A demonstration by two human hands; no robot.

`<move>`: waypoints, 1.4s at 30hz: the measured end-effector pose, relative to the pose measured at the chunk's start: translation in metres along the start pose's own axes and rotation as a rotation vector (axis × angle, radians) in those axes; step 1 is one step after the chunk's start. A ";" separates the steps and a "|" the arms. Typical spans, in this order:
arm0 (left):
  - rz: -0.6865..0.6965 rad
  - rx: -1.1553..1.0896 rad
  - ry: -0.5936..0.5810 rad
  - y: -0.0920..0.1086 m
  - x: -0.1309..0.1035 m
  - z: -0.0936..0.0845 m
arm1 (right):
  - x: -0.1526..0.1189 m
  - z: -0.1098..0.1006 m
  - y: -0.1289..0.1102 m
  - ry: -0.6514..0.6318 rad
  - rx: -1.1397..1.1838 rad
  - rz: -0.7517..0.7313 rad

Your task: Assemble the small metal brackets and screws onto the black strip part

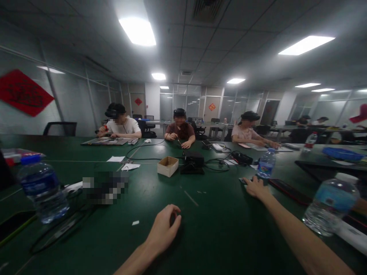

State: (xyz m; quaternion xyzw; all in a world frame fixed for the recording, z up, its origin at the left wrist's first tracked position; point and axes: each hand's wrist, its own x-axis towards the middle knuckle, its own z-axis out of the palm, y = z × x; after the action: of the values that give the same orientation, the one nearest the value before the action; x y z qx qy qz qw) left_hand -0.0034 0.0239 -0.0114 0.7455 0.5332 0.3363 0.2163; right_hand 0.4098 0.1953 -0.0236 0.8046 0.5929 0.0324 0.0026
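Observation:
My left hand [166, 225] rests on the green table [212, 229] near the middle, fingers curved and the thumb apart, with nothing between them. A small white scrap [135, 222] lies to its left. On the right, my right hand [256, 188] reaches forward over a small dark flat object [243, 181], with its fingertips touching or just over it; the fingers hide part of that object. Behind my right hand stands a water bottle [266, 163] with a blue label. An open cardboard box [168, 167] sits farther back, between my two hands.
Large bottles stand at the left [43, 191] and right [331, 204]. A black device [193, 162] with cables sits mid-table, and a dark red-edged object [289, 191] lies right of my right hand. Three people [122, 126] [180, 130] [249, 131] work across the table.

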 end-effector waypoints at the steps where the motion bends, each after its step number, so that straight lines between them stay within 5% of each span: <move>1: -0.003 0.001 0.001 0.000 0.000 0.000 | 0.006 0.003 0.002 0.005 0.005 0.007; 10: 0.018 0.028 -0.013 0.003 -0.002 0.002 | 0.022 0.021 0.010 0.083 0.010 -0.012; 34: 0.027 0.037 -0.039 0.004 -0.003 0.000 | 0.011 0.023 -0.006 0.134 -0.018 0.112; 42: 0.031 0.031 -0.049 0.004 -0.003 0.000 | 0.019 0.018 0.003 0.042 0.004 0.077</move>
State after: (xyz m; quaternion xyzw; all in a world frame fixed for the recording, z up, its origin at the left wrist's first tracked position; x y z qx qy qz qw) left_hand -0.0015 0.0196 -0.0096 0.7651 0.5212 0.3128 0.2123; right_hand 0.4193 0.2131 -0.0401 0.8259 0.5616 0.0482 -0.0129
